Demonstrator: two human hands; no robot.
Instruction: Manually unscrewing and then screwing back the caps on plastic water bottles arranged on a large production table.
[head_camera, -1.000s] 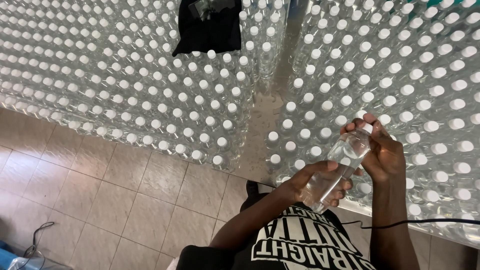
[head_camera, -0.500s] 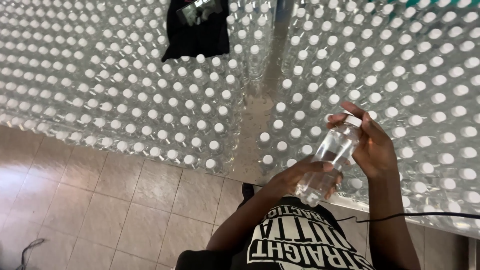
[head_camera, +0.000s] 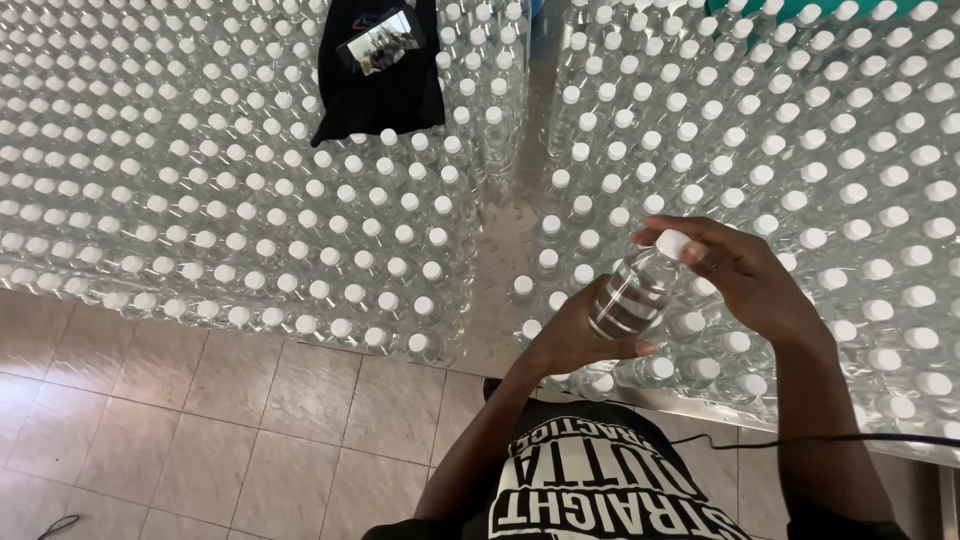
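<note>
I hold a small clear plastic bottle (head_camera: 637, 290) with a white cap, tilted, above the right block of bottles. My left hand (head_camera: 575, 335) cups its lower body from below. My right hand (head_camera: 745, 275) closes its fingers around the capped top. The bottle is lifted off the metal table (head_camera: 500, 260), in front of my chest.
Two large blocks of identical capped clear bottles stand on the table, one to the left (head_camera: 200, 170) and one to the right (head_camera: 850, 150), with a bare metal strip between. A black cloth (head_camera: 385, 85) with a phone on it lies on the left block. Tiled floor (head_camera: 200, 420) lies below.
The view has shifted and my hands with the bottle have stayed together; the bottle sits slightly more tilted, my right fingers still on the cap.
</note>
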